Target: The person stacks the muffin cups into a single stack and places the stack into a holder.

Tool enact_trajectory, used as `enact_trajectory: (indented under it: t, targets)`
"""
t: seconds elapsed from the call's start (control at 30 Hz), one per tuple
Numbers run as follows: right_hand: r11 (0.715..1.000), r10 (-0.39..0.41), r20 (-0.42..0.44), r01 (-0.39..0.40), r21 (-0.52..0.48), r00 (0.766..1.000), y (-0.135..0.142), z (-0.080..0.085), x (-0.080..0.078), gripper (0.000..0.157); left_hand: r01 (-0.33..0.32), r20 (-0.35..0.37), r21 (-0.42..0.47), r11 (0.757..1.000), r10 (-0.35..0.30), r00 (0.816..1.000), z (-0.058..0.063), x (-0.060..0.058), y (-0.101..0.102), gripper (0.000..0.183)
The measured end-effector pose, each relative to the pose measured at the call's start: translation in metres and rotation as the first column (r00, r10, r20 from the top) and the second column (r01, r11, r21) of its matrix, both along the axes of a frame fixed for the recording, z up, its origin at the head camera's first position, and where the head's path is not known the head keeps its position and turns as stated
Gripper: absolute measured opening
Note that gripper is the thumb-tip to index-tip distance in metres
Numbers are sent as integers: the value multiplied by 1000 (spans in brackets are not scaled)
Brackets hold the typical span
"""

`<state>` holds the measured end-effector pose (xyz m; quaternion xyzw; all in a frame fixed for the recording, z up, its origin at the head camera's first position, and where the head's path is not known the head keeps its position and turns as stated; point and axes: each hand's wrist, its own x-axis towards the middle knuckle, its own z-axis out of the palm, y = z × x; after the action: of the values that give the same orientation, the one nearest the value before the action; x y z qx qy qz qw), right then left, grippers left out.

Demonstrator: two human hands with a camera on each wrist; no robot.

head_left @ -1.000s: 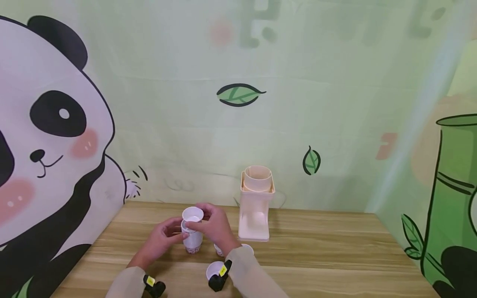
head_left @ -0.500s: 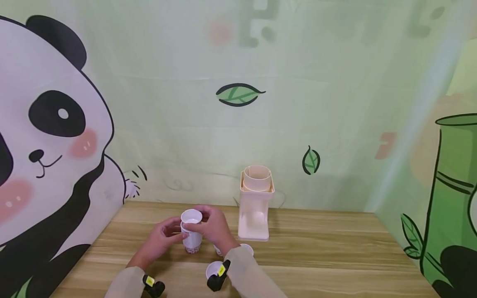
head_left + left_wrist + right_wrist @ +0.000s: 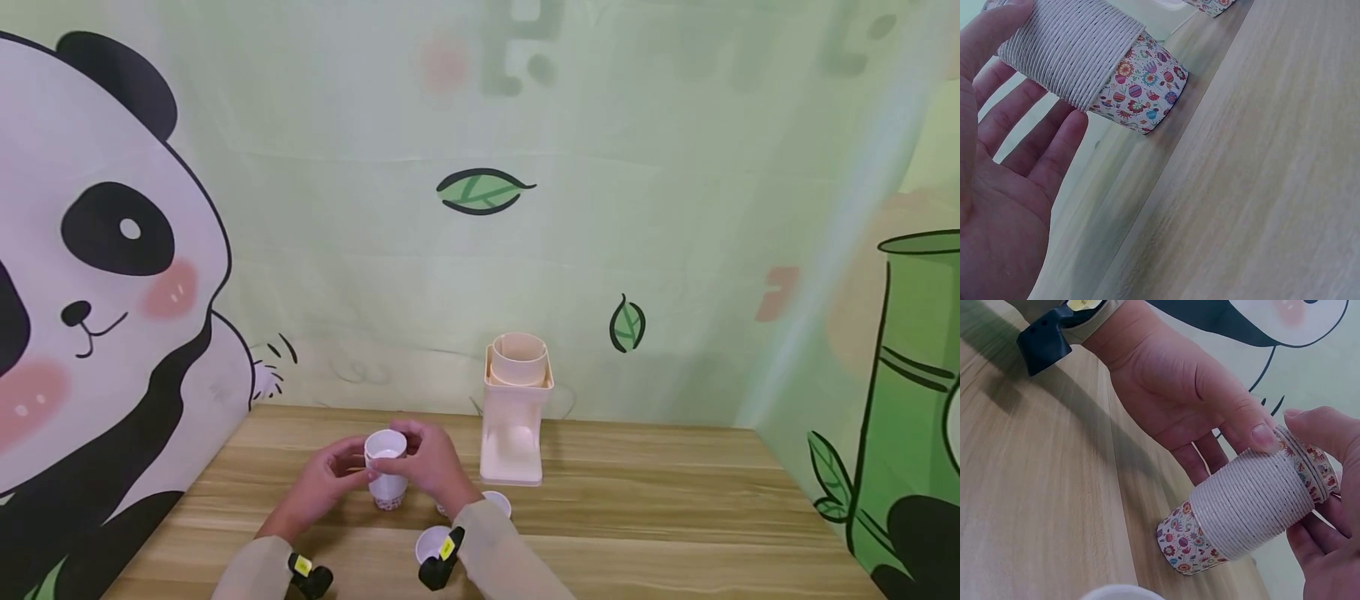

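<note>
A tall stack of paper cups (image 3: 388,486) stands on the table, a floral print on its lowest cup (image 3: 1141,84) and closely nested white rims above. My left hand (image 3: 332,472) grips the stack from the left, thumb on one side and fingers on the other. At the top, my right hand (image 3: 429,457) pinches the uppermost paper cup (image 3: 1317,465) between thumb and fingers. That cup sits inside the stack, with a floral band showing below its rim. In the right wrist view, both hands, left hand (image 3: 1179,394) and right hand (image 3: 1335,550), touch the stack.
More white paper cups stand nearer me and to the right: one cup (image 3: 431,544) by the right wrist, another cup (image 3: 498,502) behind the forearm. A pale pink dispenser-like stand (image 3: 512,450) with a round holder is on the wooden table (image 3: 645,500), before a panda-print backdrop.
The uppermost cup has moved down into the stack, and my right hand has lowered with it. My left hand has kept its place around the stack.
</note>
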<state>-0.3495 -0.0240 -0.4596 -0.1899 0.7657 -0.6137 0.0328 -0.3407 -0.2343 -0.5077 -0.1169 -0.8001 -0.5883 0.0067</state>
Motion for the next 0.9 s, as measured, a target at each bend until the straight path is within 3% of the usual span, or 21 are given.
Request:
enact_trajectory:
  t: [0.47, 0.9]
  targets:
    - [1000, 18, 2, -18, 22, 1000, 3, -6, -1, 64, 8, 2, 0, 1000, -8, 1000, 0, 1, 1, 54]
    - [998, 52, 20, -52, -21, 998, 3, -8, -1, 57, -1, -3, -7, 1000, 1, 1000, 0, 1, 2, 54]
